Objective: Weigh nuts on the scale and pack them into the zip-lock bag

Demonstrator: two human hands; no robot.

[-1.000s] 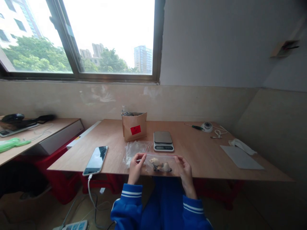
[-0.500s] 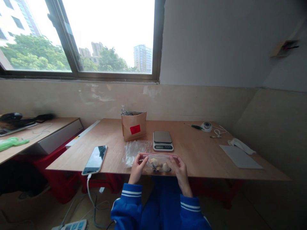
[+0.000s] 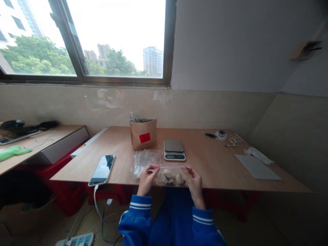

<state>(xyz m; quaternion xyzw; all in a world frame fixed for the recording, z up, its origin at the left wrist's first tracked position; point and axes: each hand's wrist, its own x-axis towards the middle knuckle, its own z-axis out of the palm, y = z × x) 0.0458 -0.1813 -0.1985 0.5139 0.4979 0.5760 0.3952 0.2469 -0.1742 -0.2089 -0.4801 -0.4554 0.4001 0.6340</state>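
A clear zip bag with several small shell-like pieces inside is held just above the near edge of the wooden table. My left hand pinches its left top corner. My right hand grips the right end of its red-lined top. More empty clear bags lie flat on the table just behind my left hand. A small digital scale stands behind the bag, and a brown paper bag with a red sticker stands upright to its left.
A phone on a white cable lies at the table's left front. A screwdriver, tape roll and white cord sit at the back right, a grey sheet at the right. Another desk stands left.
My right hand has slid leftward along the bag's top edge, closer to my left hand. The bag stays in front of the scale.
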